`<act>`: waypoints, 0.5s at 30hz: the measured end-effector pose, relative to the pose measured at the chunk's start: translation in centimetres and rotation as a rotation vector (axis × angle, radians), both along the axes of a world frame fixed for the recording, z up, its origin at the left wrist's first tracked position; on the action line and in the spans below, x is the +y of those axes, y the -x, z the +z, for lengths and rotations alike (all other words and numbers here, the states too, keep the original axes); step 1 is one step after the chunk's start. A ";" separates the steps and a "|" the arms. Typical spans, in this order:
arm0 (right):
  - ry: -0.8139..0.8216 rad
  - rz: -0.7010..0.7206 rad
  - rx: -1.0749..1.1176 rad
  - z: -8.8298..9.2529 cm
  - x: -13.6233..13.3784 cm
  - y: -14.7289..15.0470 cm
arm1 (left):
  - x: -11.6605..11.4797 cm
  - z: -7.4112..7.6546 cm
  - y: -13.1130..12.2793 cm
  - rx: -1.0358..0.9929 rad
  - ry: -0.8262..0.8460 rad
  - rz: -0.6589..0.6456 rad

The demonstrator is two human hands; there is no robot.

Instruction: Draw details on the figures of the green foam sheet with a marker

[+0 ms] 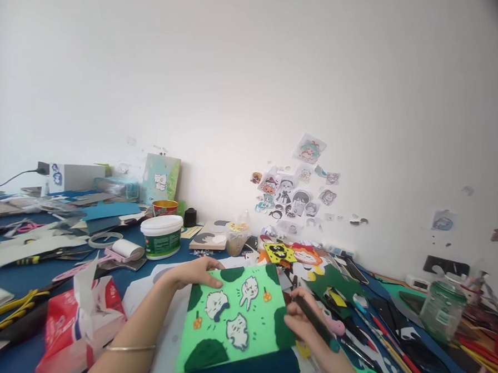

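A bright green painted board [238,319] with dark green patches, white cartoon animals and small orange squares is tilted up in front of me. My left hand [198,274] grips it at the upper left edge, thumb on the face and fingers partly hidden behind. At the board's right edge, my right hand [305,320] is closed around a dark marker pen [315,319] with a teal end. This hand's fingertips are close to or touching the edge; I cannot tell which. White paper sheets [162,347] lie underneath to the left.
To the left are a red tissue pack [68,335], a lint roller [125,250] and a white-lidded tub [162,236]. Pens [393,340], cut-outs [281,253] and a glass jar [442,310] crowd the right. A canvas [160,179] leans on the wall.
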State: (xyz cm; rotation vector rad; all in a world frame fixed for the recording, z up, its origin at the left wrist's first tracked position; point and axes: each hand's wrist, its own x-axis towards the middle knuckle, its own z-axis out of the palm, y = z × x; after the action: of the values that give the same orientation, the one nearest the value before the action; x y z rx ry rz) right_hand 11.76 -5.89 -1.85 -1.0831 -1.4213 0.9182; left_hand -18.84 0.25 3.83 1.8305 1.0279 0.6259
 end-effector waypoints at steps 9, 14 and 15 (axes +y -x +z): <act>-0.070 0.013 -0.381 -4.5 -5.6 0.5 | 2.9 -2.6 -2.8 0.275 -0.588 0.193; -0.221 0.142 -0.481 -1.0 -5.5 0.1 | 3.2 -3.5 -4.3 0.342 -0.677 0.266; -0.240 0.175 -0.479 -0.5 -5.3 0.3 | 3.0 -3.6 -4.9 0.360 -0.686 0.251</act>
State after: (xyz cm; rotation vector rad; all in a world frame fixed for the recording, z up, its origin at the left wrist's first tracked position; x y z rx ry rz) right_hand 11.46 -11.21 -2.39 -1.0474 -1.9914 0.6054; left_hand -13.96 3.24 0.22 2.4945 1.4137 0.8976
